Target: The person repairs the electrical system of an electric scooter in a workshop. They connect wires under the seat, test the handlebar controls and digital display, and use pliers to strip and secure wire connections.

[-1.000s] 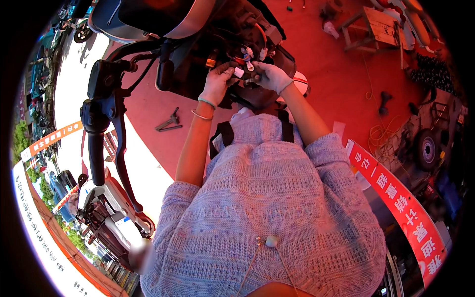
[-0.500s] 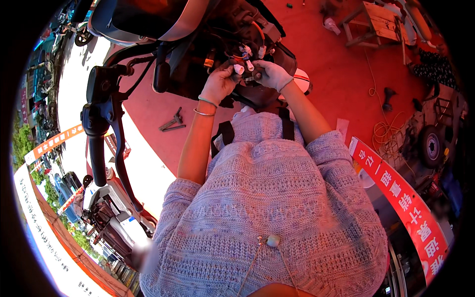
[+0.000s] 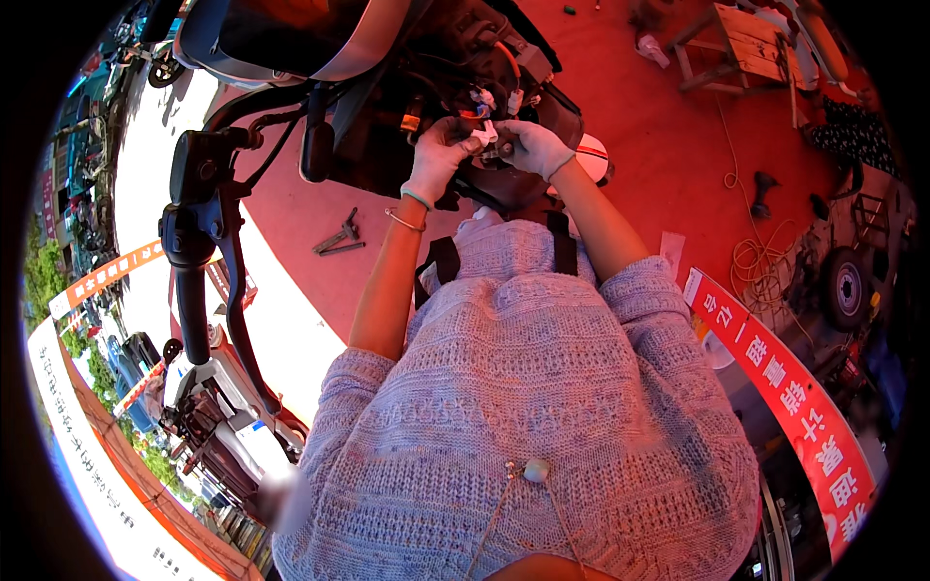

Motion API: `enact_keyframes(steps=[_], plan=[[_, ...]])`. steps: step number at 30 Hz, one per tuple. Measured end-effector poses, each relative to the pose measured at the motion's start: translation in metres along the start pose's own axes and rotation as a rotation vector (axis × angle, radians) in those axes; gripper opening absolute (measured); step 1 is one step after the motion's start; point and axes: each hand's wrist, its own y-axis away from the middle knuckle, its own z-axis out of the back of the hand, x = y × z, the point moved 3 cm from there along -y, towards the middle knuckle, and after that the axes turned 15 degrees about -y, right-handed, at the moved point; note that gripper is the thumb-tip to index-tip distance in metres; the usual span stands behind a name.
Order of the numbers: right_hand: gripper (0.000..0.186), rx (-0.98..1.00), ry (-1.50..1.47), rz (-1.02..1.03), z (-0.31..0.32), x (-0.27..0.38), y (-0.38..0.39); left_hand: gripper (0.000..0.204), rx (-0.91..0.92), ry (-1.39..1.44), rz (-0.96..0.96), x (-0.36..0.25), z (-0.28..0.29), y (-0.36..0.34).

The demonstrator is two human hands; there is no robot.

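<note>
In front of the scooter's opened body (image 3: 455, 58), my gloved left hand (image 3: 436, 163) pinches a white plastic wire connector (image 3: 479, 138). It sits against a second white connector (image 3: 490, 128), beside which my gloved right hand (image 3: 539, 151) has its fingers closed. Whether the two pieces are joined is too small to tell. Just beyond the fingertips is a cluster of thin coloured wires (image 3: 482, 100). Another pale connector (image 3: 514, 101) hangs to the right on an orange wire. A yellow-orange tagged part (image 3: 410, 123) shows left of the wiring.
The scooter's handlebar grip (image 3: 190, 300) and brake lever (image 3: 232, 310) stand at the left. A metal tool (image 3: 341, 234) lies on the red floor. Back right are a wooden stool (image 3: 741, 48) and a yellow hose or cord (image 3: 760, 266). A red banner (image 3: 790, 387) runs along the right.
My left hand has shifted slightly right, bringing its white connector up against the other one. My right hand has stayed nearly in place.
</note>
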Motion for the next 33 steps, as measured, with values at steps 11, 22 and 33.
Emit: enact_keyframes(steps=[11,22,33], plan=[[0.012,0.144,-0.114,-0.085,-0.004,-0.008,0.001,0.022,-0.167,-0.274,-0.016,-0.006,-0.002,0.003],[0.015,0.400,-0.231,-0.033,0.009,-0.030,-0.023,0.019,-0.313,-0.431,0.037,-0.026,0.002,0.016],[0.018,0.457,-0.235,0.104,0.001,-0.039,-0.011,0.022,-0.371,-0.662,-0.037,-0.024,0.000,0.012]])
